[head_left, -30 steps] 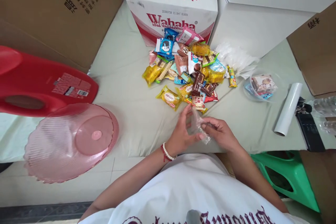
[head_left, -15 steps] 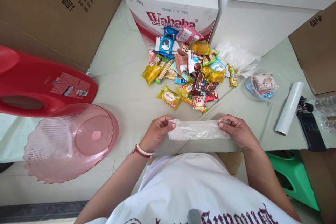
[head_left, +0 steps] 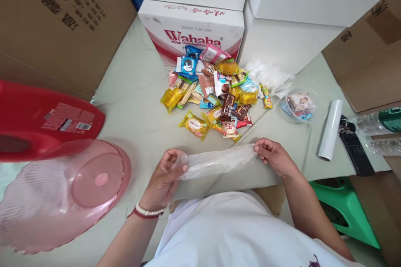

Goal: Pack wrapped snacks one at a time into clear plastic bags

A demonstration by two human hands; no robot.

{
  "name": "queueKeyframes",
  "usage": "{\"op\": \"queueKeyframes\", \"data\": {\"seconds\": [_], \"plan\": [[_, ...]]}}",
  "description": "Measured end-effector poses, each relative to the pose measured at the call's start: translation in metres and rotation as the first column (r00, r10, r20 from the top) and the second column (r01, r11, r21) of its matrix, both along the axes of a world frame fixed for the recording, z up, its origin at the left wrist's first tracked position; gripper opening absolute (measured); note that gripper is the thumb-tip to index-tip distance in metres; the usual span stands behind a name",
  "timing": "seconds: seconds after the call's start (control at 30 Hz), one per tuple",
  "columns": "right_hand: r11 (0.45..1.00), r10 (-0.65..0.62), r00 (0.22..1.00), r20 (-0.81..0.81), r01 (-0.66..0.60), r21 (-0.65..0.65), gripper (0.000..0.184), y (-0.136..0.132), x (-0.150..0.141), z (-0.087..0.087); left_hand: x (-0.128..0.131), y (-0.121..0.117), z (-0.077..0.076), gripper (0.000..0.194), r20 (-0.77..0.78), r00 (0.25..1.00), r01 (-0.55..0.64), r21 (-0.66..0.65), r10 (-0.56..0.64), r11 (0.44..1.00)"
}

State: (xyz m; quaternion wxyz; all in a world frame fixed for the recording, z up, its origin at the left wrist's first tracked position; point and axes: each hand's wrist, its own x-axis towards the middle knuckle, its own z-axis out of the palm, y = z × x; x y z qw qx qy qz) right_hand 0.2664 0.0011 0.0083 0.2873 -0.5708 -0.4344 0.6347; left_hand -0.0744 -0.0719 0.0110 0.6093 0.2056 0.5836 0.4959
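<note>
A clear plastic bag (head_left: 219,160) is stretched between my two hands, flat and slightly slanted above the near part of the table. My left hand (head_left: 166,177), with a beaded bracelet at the wrist, pinches its left end. The right end is caught between thumb and fingers of my right hand (head_left: 271,154), a little higher up. Just beyond the bag lies a heap of wrapped snacks (head_left: 216,87): yellow packets, brown cocoa bars, blue and pink wrappers.
At left stand a pink scalloped bowl (head_left: 103,179) and a red jug (head_left: 69,121). To the right are a small clear tub (head_left: 300,106) of packets, a white roll (head_left: 330,131), a black device (head_left: 357,154) and plastic bottles. Crumpled clear bags (head_left: 269,77) and a Wahaba box (head_left: 191,29) lie behind.
My left hand has moved left and nearer to me, drawing the bag out longer and tilting it. My right hand keeps its end. The head view has shifted, smearing some edges.
</note>
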Motion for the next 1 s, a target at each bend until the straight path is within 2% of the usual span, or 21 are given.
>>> {"op": "queueKeyframes", "data": {"seconds": [0.07,0.1,0.13,0.17,0.2,0.23,0.27,0.3,0.33,0.37,0.4,0.47,0.53,0.6,0.67,0.77,0.87,1.0], "plan": [[1.000,-0.007,1.000,0.018,0.007,-0.007,0.043,0.001,0.002,0.001,-0.011,-0.005,-0.006,0.053,-0.241,0.963,-0.122,0.016,0.122,0.992],[1.000,-0.015,1.000,0.027,0.015,-0.007,0.043,0.002,0.003,0.002,-0.015,-0.008,-0.008,0.051,-0.406,0.891,-0.190,0.071,0.202,0.979],[1.000,-0.024,0.999,0.032,0.024,-0.010,0.042,0.002,0.003,0.002,-0.016,-0.013,-0.008,0.046,-0.572,0.769,-0.233,0.164,0.285,0.959],[0.999,-0.032,0.999,0.033,0.033,-0.016,0.042,0.003,0.003,0.003,-0.016,-0.017,-0.008,0.039,-0.704,0.618,-0.207,0.282,0.349,0.937],[0.999,-0.040,0.999,0.033,0.041,-0.024,0.043,0.003,0.002,0.004,-0.013,-0.021,-0.007,0.031,-0.786,0.486,-0.090,0.390,0.382,0.917],[0.998,-0.050,0.998,0.031,0.051,-0.033,0.043,0.004,0.001,0.005,-0.006,-0.023,-0.005,0.022,-0.829,0.403,0.096,0.460,0.388,0.883],[0.997,-0.063,0.998,0.029,0.064,-0.038,0.043,0.004,-0.001,0.006,0.003,-0.023,-0.003,0.018,-0.852,0.374,0.315,0.487,0.365,0.814],[0.996,-0.076,0.997,0.028,0.077,-0.041,0.044,0.004,-0.003,0.007,0.015,-0.021,-0.001,0.019,-0.875,0.377,0.528,0.473,0.304,0.705],[0.995,-0.089,0.996,0.026,0.090,-0.041,0.044,0.005,-0.004,0.008,0.028,-0.016,0.000,0.023,-0.895,0.367,0.672,0.443,0.253,0.593],[0.994,-0.101,0.995,0.024,0.102,-0.040,0.044,0.005,-0.005,0.008,0.042,-0.010,-0.001,0.025,-0.910,0.341,0.757,0.415,0.237,0.504],[0.993,-0.111,0.994,0.021,0.112,-0.038,0.044,0.005,-0.006,0.009,0.056,-0.001,-0.003,0.025,-0.920,0.302,0.808,0.386,0.249,0.445],[0.991,-0.127,0.992,0.015,0.128,-0.036,0.043,0.005,-0.006,0.010,0.079,0.017,-0.010,0.024,-0.945,0.217,0.871,0.301,0.246,0.389],[0.988,-0.149,0.989,0.017,0.149,-0.038,0.043,0.005,-0.003,0.010,0.092,0.033,-0.022,0.025,-0.972,0.161,0.893,0.218,0.173,0.393],[0.982,-0.182,0.983,0.021,0.183,-0.046,0.044,0.005,0.001,0.009,0.095,0.044,-0.032,0.022,-0.984,0.173,0.891,0.173,0.039,0.420],[0.973,-0.223,0.975,0.010,0.223,-0.056,0.044,0.005,0.004,0.007,0.092,0.049,-0.040,0.019,-0.965,0.242,0.875,0.175,-0.095,0.450],[0.956,-0.293,0.953,-0.083,0.289,-0.052,0.044,0.003,0.005,0.002,0.087,0.049,-0.045,0.021,-0.913,0.347,0.830,0.194,-0.212,0.522],[0.932,-0.361,0.913,-0.192,0.357,-0.055,0.046,-0.004,0.000,-0.004,0.086,0.049,-0.043,0.020,-0.864,0.421,0.771,0.179,-0.277,0.612],[0.910,-0.415,0.894,-0.169,0.412,-0.053,0.055,-0.021,-0.014,-0.009,0.090,0.049,-0.039,0.019,-0.805,0.514,0.684,0.176,-0.297,0.708]]}}
